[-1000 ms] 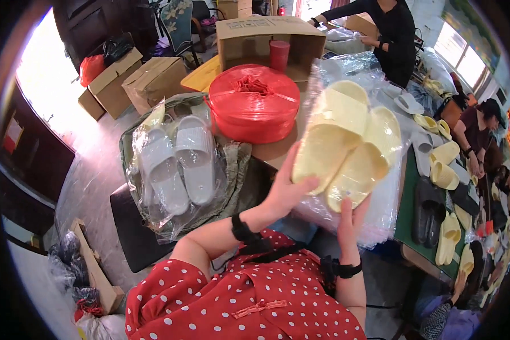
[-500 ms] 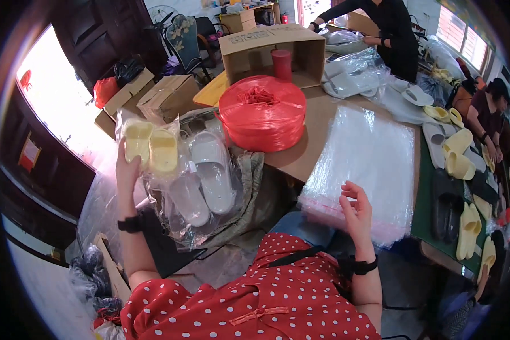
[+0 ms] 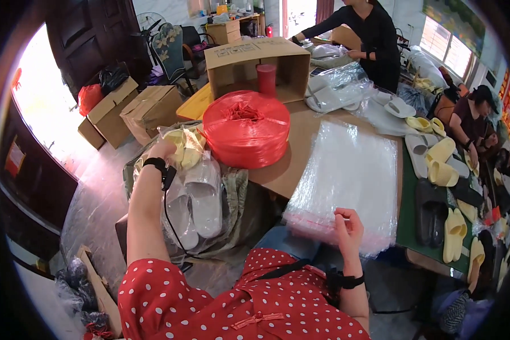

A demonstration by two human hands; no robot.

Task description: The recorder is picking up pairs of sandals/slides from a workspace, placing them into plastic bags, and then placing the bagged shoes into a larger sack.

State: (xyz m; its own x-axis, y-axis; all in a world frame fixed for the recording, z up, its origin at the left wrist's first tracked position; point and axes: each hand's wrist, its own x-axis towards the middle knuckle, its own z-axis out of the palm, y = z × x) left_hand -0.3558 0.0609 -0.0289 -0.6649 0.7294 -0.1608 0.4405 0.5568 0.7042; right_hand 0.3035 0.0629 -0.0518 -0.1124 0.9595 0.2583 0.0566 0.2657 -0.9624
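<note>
My left hand point(image 3: 160, 151) reaches out to the left and holds a bagged pair of pale yellow slippers point(image 3: 188, 145) over a pile of bagged white slippers point(image 3: 195, 201) in a green sack. At the near edge of a stack of clear plastic bags point(image 3: 348, 178), my right hand point(image 3: 349, 225) pinches the top bag with its fingertips. A big spool of red plastic twine point(image 3: 245, 127) stands between the sack and the bag stack.
An open cardboard box point(image 3: 255, 59) sits behind the spool. Loose yellow, white and dark slippers point(image 3: 445, 164) cover the green table at the right. Two other people work at the far and right sides. Cardboard boxes point(image 3: 127, 107) stand on the floor at the left.
My left hand has carried the bagged yellow slippers from the table leftward and now lowers them onto the sack's pile. My right hand has dropped to the edge of the clear bag stack.
</note>
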